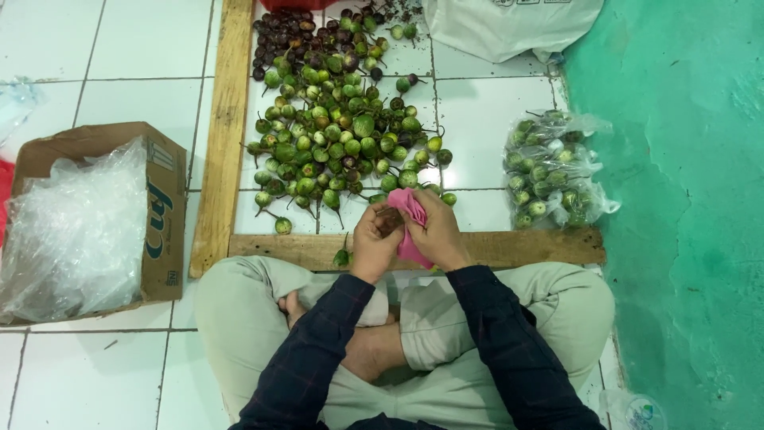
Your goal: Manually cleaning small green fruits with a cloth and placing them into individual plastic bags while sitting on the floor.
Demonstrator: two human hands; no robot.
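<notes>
Pink cloth (411,209) held in both hands, centre, just over the near wooden plank (509,247). Right hand (437,233) clamped on the cloth; left hand (376,241) closed on a small dark fruit (388,216) against it. Pile of green fruits (342,135) on floor just beyond. Filled clear bag (553,171) right, cardboard box (163,215) of plastic bags left.

A person seen from above wears a dark navy long-sleeved shirt with a faint thin check pattern, its sleeves reaching the wrists, and loose pale beige trousers. The left hand (376,243) and right hand (437,235) are bare, and so are the feet.
</notes>
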